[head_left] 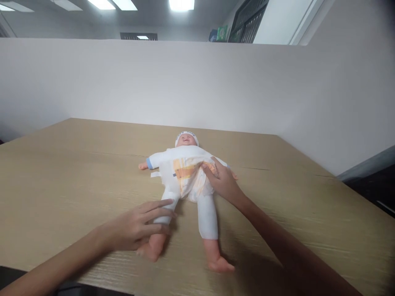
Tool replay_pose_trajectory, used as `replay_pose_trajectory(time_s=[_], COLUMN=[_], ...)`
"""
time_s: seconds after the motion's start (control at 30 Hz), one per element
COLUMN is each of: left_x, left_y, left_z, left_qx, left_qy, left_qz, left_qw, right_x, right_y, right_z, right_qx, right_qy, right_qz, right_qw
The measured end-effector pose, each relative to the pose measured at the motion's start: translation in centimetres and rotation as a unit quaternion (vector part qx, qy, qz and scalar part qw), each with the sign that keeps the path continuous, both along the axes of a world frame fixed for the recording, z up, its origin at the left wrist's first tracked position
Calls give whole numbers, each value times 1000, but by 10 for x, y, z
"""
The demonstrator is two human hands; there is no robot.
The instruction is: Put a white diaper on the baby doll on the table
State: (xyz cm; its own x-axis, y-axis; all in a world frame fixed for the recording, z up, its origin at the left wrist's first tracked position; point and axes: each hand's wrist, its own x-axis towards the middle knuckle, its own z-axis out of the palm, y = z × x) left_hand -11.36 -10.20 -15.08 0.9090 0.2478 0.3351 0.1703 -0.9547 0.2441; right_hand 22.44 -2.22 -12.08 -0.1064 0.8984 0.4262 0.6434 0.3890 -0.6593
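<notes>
A baby doll [185, 164] in white clothes and a white cap lies on its back on the wooden table [61, 172], head away from me. A white diaper [188, 179] with orange print covers its belly and hips. My left hand [138, 228] wraps round the doll's lower leg nearest my left, just above the bare foot. My right hand [222, 181] rests on the diaper's right side at the doll's waist, fingers pressed onto the fabric.
A white partition wall [197, 82] stands behind the table. The table's right edge [354, 193] drops off to a dark floor area. Ceiling lights and a dark shelf show above the partition.
</notes>
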Motion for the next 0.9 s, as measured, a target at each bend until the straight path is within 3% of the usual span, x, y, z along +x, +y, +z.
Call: replay_pose_trajectory(time_s=[0.1, 0.2, 0.33, 0.43, 0.57, 0.63, 0.8, 0.9], left_x=[1, 2, 6, 19, 48, 61, 69, 67], left_y=[0, 1, 1, 6, 30, 48, 86, 97], left_z=[5, 20, 33, 28, 15, 13, 22, 28], left_qx=[-8, -49, -200, -283, -265, -272, -272, -343], left_qy=[7, 36, -2, -131, -242, -246, -202, -208], left_qz=[8, 0, 11, 122, 312, 348, 271, 227], left_qw=[1000, 998, 980, 942, 880, 863, 901, 888], right_x=[4, 8, 11, 13, 16, 17, 19, 21], right_y=[2, 4, 6, 8, 11, 12, 13, 16], right_z=[2, 5, 5, 4, 2, 2, -1, -5], right_qx=[-33, -67, -82, -88, -108, -115, -125, -131], right_qy=[11, 30, 71, 92, 117, 127, 132, 135], right_qz=[28, 50, 76, 102, 119, 119, 115, 111], right_qw=[999, 996, 991, 987, 980, 978, 977, 976])
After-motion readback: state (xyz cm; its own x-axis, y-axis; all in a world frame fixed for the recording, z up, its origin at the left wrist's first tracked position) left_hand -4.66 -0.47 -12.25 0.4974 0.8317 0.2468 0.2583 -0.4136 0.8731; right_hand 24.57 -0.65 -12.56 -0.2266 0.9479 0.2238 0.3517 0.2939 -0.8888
